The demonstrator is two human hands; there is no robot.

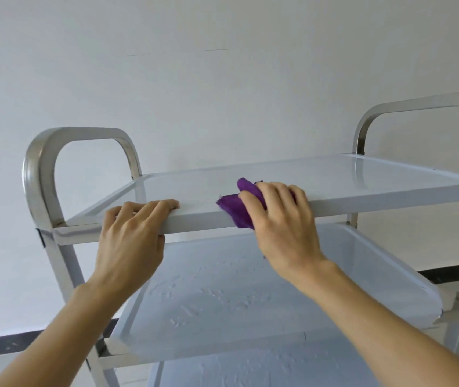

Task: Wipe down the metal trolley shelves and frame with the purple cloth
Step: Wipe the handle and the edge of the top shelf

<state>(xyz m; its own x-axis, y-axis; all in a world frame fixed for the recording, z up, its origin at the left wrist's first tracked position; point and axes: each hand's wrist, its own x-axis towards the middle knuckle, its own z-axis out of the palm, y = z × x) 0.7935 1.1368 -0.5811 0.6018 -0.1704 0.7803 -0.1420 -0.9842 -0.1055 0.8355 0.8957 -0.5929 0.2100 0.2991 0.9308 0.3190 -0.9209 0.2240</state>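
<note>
Wiping the top shelf [292, 174] front lip now. Right hand [281, 219] curled round the purple cloth [236, 209], pressed on the edge; left hand [130, 233] gripping the lip, steadying the trolley. Next, probably: sliding along the edge, firm pressure.

I see open room across the top shelf [306, 174] between the two looped handles [80, 138] at its ends. My left hand [130, 233] and right hand [281, 219] occupy its near edge.

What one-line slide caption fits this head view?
Right hand wipes the trolley's top shelf front edge with a purple cloth while the left hand grips that edge.
</note>
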